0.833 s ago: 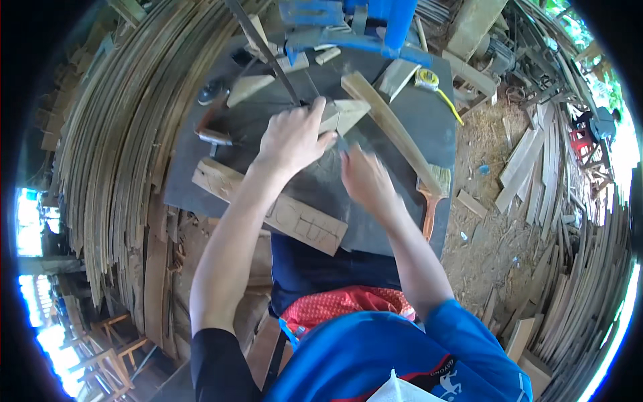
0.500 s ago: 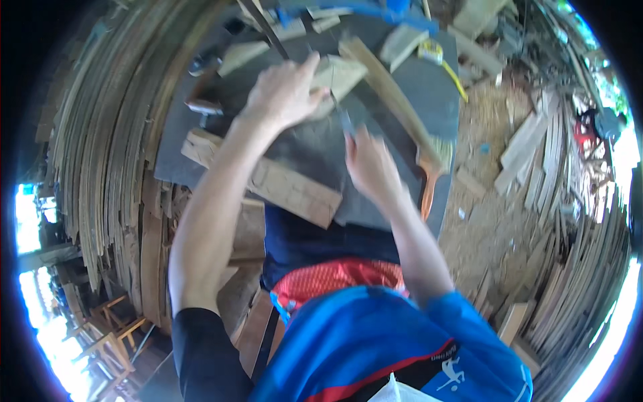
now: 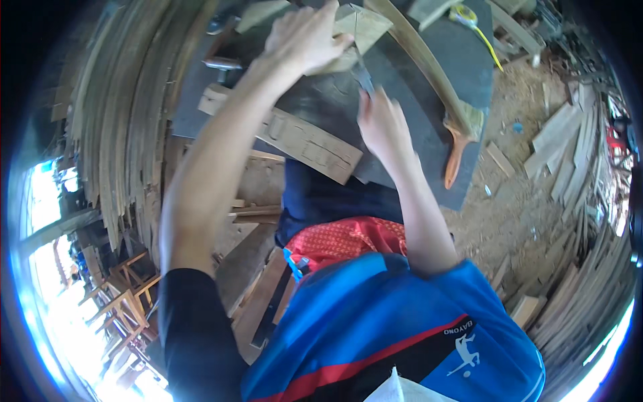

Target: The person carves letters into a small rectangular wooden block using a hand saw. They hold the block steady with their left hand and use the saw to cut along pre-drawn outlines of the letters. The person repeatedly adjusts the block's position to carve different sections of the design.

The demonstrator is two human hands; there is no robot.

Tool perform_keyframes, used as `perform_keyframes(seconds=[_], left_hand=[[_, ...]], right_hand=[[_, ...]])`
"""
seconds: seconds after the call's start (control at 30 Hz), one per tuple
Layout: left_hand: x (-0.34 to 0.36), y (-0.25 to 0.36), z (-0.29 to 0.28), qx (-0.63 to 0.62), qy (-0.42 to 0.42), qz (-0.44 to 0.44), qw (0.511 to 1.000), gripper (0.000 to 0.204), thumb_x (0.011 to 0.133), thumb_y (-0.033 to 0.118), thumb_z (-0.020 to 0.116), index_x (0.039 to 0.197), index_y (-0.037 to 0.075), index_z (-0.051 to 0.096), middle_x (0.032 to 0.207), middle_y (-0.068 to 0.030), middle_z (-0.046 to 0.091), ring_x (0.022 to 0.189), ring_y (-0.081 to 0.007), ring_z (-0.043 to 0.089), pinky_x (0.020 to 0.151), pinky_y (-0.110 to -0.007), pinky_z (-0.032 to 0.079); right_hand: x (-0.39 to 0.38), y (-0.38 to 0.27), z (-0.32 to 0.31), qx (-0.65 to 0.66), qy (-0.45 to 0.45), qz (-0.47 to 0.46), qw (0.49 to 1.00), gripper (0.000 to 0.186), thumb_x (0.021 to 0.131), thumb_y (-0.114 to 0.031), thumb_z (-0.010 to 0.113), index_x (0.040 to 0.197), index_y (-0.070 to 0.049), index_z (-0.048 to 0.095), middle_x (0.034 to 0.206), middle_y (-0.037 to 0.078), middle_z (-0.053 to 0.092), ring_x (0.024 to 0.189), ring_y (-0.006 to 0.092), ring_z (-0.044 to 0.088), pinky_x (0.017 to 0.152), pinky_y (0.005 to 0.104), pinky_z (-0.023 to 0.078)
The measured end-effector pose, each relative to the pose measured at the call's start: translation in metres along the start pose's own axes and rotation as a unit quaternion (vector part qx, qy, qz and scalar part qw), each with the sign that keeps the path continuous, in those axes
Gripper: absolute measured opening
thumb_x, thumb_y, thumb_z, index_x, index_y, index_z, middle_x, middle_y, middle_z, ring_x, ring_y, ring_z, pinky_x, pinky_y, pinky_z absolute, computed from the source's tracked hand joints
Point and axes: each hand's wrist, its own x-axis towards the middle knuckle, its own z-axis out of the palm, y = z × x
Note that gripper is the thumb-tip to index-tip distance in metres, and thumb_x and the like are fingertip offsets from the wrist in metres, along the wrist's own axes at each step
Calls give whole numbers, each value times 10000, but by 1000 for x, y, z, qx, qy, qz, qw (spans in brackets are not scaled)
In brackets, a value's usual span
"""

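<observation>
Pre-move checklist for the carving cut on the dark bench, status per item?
1. Left hand pressing flat on the pale wood piece: ok.
2. Right hand closed around the metal tool, grip firm: ok.
3. Tool tip meeting the wood piece: cannot tell, blurred.
4. Left fingers out of the tool's line: cannot tell, they lie close to the tip.
5. Carved plank fully on the dark bench: not ok, its near end overhangs the edge.
6. Orange-handled brush and hammer apart from both hands: ok.

An orange-handled brush lies beside a curved strip (yellow tape measure above).
</observation>
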Motion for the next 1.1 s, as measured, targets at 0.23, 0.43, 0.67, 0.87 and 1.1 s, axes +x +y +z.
perform_keyframes(seconds=[0.23,0.43,0.67,0.87,1.1], left_hand=[[15,-31,16,-48,3,-6,999,645,868,511,670,1259,10,564,1000,-246,719,939,-414,711,848,-498,568],[22,-20,5,6,24,29,999,706,872,385,675,1355,-87,472,1024,-335,675,964,-473,675,790,-519,570],[52,-17,7,-16,-26,45,999,781,849,364,693,1428,-88,428,1300,-331,590,1206,-443,591,1038,-487,475],[61,-9,-10,-46,-101,65,992,727,845,313,683,1434,-26,425,1235,-329,617,1142,-464,614,984,-519,504],[50,-4,-15,-20,-94,27,995,710,853,356,669,1396,-48,451,1270,-328,605,1181,-458,601,1006,-517,491]], right_hand=[[42,37,-19,2,38,-33,999,365,1046,-286,460,934,49,551,813,349,654,837,519,662,756,570,549],[20,1,-14,-28,-8,-19,999,376,1049,-293,463,930,50,559,761,313,664,772,498,683,708,572,557],[72,-11,-6,-14,49,-67,996,330,1025,-246,485,974,66,583,861,344,665,860,496,679,778,536,563],[27,9,-10,9,18,-41,999,360,1040,-280,471,963,63,548,813,332,663,823,514,680,723,568,564],[37,-12,3,0,44,-23,999,335,1050,-281,447,999,41,525,819,330,660,796,525,673,709,562,562]])
